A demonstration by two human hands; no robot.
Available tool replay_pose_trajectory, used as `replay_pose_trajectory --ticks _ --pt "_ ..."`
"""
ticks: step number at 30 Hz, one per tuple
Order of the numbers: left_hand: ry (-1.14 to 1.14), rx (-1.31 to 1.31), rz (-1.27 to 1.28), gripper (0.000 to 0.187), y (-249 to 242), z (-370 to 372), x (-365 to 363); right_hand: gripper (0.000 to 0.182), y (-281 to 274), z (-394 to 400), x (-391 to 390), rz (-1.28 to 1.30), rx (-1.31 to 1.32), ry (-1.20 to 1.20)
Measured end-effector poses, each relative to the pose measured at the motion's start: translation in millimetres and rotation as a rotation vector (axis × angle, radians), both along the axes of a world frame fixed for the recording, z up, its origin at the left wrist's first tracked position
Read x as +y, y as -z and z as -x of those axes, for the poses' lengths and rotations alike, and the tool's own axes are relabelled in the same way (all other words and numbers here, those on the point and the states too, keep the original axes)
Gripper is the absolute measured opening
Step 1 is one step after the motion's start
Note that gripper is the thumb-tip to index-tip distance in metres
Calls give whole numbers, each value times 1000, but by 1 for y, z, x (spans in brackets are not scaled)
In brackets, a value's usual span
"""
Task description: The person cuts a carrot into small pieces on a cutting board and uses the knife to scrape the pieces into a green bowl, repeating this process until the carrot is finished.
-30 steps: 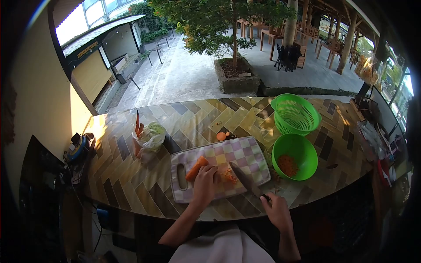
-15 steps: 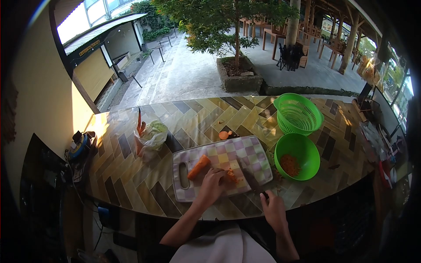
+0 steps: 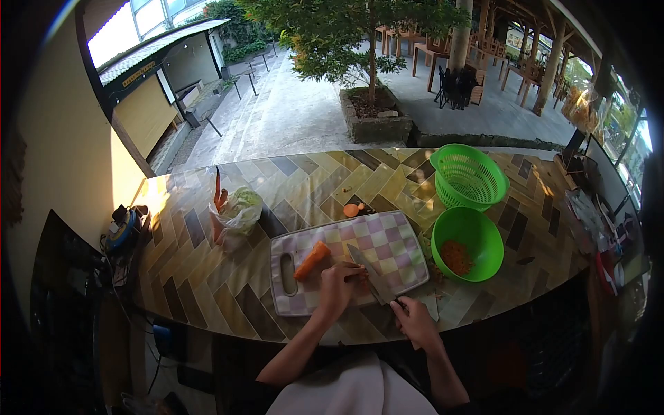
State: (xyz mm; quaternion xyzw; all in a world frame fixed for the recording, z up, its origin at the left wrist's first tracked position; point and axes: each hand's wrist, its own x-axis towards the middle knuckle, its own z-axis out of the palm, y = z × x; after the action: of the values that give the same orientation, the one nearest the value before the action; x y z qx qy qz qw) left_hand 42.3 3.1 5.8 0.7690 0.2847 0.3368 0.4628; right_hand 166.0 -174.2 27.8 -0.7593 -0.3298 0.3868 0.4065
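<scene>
A thick length of carrot point(image 3: 312, 261) lies slantwise near the center of the frame, resting on a checkered cutting board point(image 3: 391, 235) in purple, white and yellow, beside the oval slot of its handle. Just to the carrot's right, a person's left hand point(image 3: 337, 285) bends over the board, fingertips bunched low at small orange bits; from here one cannot tell whether they pinch any. The right hand point(image 3: 415, 321), lower right of center, is closed firmly around the dark handle of a knife point(image 3: 370, 272), its broad blade slanting over the board toward the upper left, close by the left fingertips. Right of the board sits a bright green bowl point(image 3: 487, 238) with finely cut orange pieces point(image 3: 456, 257) in the bottom, and just above it in the frame a matching green strainer point(image 3: 465, 183). Carrot ends point(image 3: 353, 209) lie beyond the board's upper edge. To the left, a clear plastic bag point(image 3: 238, 225) with pale green leaves stands on the herringbone-patterned table point(image 3: 297, 190). Past the tabletop, at upper center, a leafy tree point(image 3: 346, 45) rises from a square planter point(image 3: 377, 129), with wooden tables and chairs under a roof at upper right.
</scene>
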Motion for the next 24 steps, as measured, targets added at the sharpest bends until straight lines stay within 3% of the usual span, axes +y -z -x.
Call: replay_pose_trajectory --ticks 7,11,14,18,21,24 --pt "-1 -27 -36 24 -20 -10 1 29 -9 -8 0 -64 227 19" --pt "54 -132 29 21 -41 -32 -1 27 -29 -24 -8 -122 192 46" --pt "109 -132 -169 21 -58 -63 -3 26 -61 -36 -21 -150 175 131" --pt "237 -112 -121 22 -102 -108 -23 26 -88 -56 -47 -165 140 303" --pt "294 -169 -141 24 -104 -145 -37 26 -94 -68 -63 -178 56 423" --pt "295 -201 -155 23 -85 -172 -43 23 -86 -72 -73 -141 -431 487"
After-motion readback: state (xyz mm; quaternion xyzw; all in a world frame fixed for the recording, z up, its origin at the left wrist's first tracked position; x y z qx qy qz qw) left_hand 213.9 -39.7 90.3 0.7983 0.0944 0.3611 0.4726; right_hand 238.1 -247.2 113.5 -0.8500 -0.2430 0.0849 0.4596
